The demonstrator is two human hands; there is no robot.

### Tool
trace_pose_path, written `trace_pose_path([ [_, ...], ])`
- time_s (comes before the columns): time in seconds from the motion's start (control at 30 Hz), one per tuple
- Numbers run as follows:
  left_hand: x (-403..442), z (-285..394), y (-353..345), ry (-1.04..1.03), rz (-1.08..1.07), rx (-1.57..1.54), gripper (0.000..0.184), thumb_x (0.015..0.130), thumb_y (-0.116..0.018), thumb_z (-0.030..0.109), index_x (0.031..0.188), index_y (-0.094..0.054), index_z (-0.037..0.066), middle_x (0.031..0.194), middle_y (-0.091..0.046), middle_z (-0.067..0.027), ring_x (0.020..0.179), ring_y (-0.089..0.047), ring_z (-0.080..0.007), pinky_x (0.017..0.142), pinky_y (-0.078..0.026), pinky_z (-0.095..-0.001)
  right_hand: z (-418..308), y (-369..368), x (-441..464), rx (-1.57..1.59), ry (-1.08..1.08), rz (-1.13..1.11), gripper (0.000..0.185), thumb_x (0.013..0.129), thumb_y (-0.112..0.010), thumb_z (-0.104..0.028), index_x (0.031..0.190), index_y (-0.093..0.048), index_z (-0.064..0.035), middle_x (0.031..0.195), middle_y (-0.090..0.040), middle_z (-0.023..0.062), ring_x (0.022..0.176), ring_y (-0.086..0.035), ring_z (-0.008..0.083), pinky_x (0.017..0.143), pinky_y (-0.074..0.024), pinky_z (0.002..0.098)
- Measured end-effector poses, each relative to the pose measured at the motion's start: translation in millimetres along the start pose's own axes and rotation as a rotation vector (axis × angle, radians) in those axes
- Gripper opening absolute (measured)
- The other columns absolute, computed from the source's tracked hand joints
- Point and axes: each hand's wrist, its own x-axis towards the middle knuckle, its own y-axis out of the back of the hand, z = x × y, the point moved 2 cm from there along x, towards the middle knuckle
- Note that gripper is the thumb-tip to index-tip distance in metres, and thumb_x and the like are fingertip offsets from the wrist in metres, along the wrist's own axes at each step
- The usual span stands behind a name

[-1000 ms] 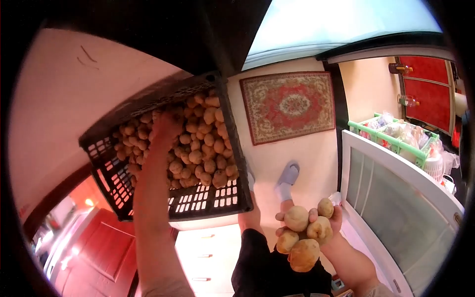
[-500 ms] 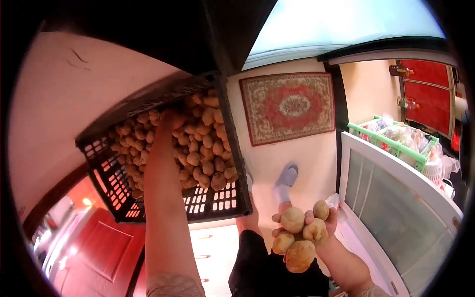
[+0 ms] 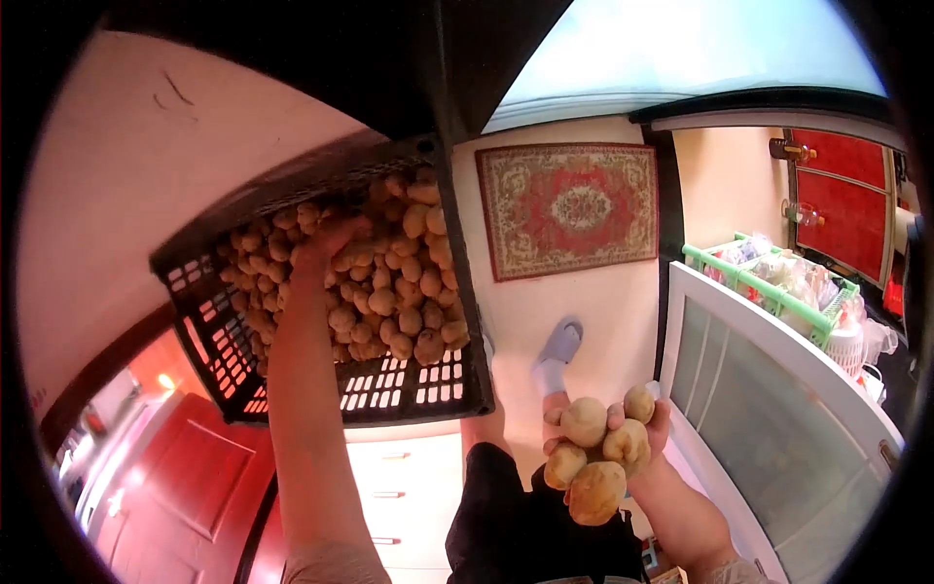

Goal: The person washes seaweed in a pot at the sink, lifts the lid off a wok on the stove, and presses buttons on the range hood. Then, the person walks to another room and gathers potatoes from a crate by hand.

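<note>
My left hand (image 3: 331, 238) reaches down into a black plastic crate (image 3: 413, 417) and rests on the heaped potatoes (image 3: 409, 297). Its fingers lie low among them and are partly hidden, so I cannot tell whether they grip one. At the lower right, my right hand (image 3: 658, 428) is palm up, its fingers curled around several potatoes (image 3: 595, 492) bunched together. A round, pale potato (image 3: 585, 421) sits at the top left of this bunch, and a smaller one (image 3: 638, 403) is by the fingers at its right.
A red patterned rug (image 3: 574, 209) lies on the pale floor beyond my slippered foot (image 3: 561, 343). To the right are a white-framed glass door (image 3: 769, 360) and a green rack (image 3: 778, 292) of bagged items. White drawers (image 3: 399, 496) stand below the crate, beside a red door (image 3: 185, 477).
My left hand has shifted slightly left and up within the crate, showing more of its back. My right hand still holds the bunch of potatoes, now slightly higher in view.
</note>
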Motion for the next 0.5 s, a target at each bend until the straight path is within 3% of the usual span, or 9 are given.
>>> trace_pose_path([
  [0.2, 36.4, 26.5, -52.7, -0.118, -0.065, -0.177, 0.09, 0.077, -0.063, 0.059, 0.147, -0.026, 0.016, 0.152, -0.023, -0.0107, 0.138, -0.024, -0.0271, 0.111, -0.026, -0.0414, -0.2, -4.5, 3.2, -0.001, -0.029, -0.025, 0.068, 0.083, -0.034, -0.072, 0.112, -0.064, -0.0183, 0.14, -0.033, 0.0267, 0.119, -0.041, 0.0487, 0.1, -0.0312, 0.0554],
  [0.33, 20.1, 67.8, -40.7, -0.057, -0.15, -0.165, 0.089, 0.074, -0.067, 0.055, 0.144, -0.031, 0.013, 0.148, -0.028, -0.0112, 0.135, -0.029, -0.0265, 0.109, -0.028, -0.0396, -2.2, -5.4, 8.0, 0.026, -0.062, -0.092, 0.067, 0.083, -0.035, -0.071, 0.113, -0.064, -0.0183, 0.143, -0.027, 0.0252, 0.121, -0.039, 0.0495, 0.101, -0.0299, 0.0553],
  [0.5, -1.1, 70.2, -35.0, 0.013, -0.217, -0.201, 0.088, 0.071, -0.071, 0.051, 0.141, -0.036, 0.009, 0.144, -0.035, -0.0117, 0.131, -0.034, -0.0257, 0.107, -0.031, -0.0372, -0.9, 3.1, 1.7, -0.009, -0.061, -0.069, 0.067, 0.084, -0.035, -0.071, 0.113, -0.064, -0.0185, 0.142, -0.027, 0.0254, 0.121, -0.037, 0.0499, 0.101, -0.0299, 0.0559],
])
